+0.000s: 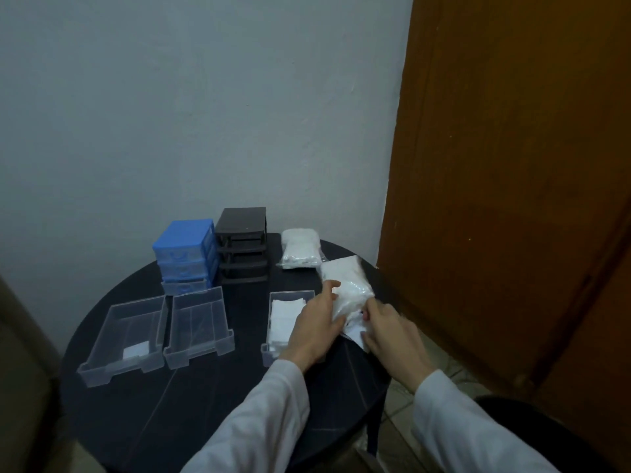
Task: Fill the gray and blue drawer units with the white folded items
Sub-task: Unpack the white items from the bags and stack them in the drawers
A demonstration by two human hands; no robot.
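Note:
A clear plastic bag of white folded items (345, 285) lies at the round table's right side. My left hand (316, 327) holds its near left edge and my right hand (389, 331) pinches its near end. Just left of the bag, a clear drawer (290, 297) holds a stack of white folded items (283, 317), partly hidden by my left hand. The blue drawer unit (186, 252) and the dark gray drawer unit (242, 245) stand at the back; the gray one's slots are empty. A second bag of white items (300, 247) lies behind.
Two more clear drawers sit on the dark table (191, 404): the left one (126, 336) contains one white item, the middle one (198, 322) holds nothing. A wooden door (512, 165) stands close on the right. The wall is behind the units.

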